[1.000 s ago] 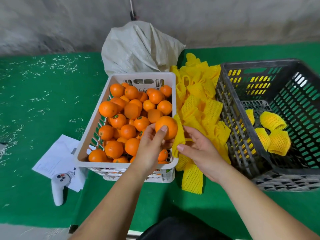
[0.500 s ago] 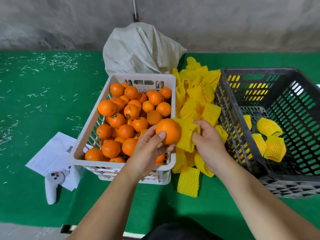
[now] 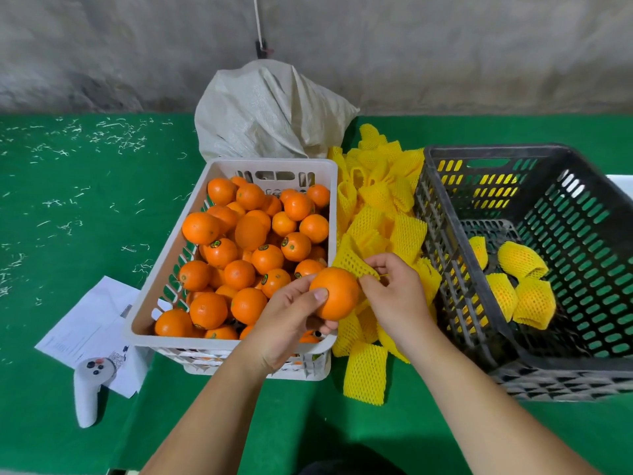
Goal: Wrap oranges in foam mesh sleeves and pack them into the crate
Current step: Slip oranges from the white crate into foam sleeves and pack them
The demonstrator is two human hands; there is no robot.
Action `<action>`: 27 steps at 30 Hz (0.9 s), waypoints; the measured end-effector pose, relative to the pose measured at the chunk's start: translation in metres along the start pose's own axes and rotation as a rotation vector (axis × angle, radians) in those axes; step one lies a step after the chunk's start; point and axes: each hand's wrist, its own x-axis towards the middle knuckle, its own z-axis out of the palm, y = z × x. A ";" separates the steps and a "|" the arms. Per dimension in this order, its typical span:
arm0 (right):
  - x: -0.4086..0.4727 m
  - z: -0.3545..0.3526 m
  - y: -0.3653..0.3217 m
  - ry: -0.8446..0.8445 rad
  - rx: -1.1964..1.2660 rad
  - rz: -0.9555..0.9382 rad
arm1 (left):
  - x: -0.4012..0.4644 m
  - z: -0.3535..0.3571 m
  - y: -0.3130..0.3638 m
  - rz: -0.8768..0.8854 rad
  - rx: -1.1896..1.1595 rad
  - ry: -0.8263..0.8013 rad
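Note:
My left hand (image 3: 291,320) grips a bare orange (image 3: 335,293) above the near right corner of the white basket (image 3: 164,269), which is heaped with several loose oranges (image 3: 250,234). My right hand (image 3: 394,296) pinches a yellow foam mesh sleeve (image 3: 352,260) pressed against the orange's right side. A pile of yellow sleeves (image 3: 380,200) lies between the basket and the dark crate (image 3: 445,255). Inside the crate sit several wrapped oranges (image 3: 524,286) on its floor.
A grey woven sack (image 3: 267,111) slumps behind the basket. Papers (image 3: 89,323) and a white controller (image 3: 89,389) lie at the left of the basket on the green table (image 3: 68,200). A loose sleeve (image 3: 364,371) lies near the table's front.
My right hand lifted a sleeve off the pile and brought it against the orange, which my left hand has kept over the basket corner. The view shifted slightly.

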 end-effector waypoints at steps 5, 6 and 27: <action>-0.006 0.001 0.004 0.055 0.036 0.014 | -0.005 -0.003 0.004 0.014 -0.065 -0.057; -0.006 0.002 0.005 0.092 0.034 0.026 | -0.006 -0.004 0.006 -0.006 -0.055 -0.109; -0.030 0.004 0.000 0.069 -0.195 -0.537 | 0.005 0.019 -0.008 0.189 0.105 0.277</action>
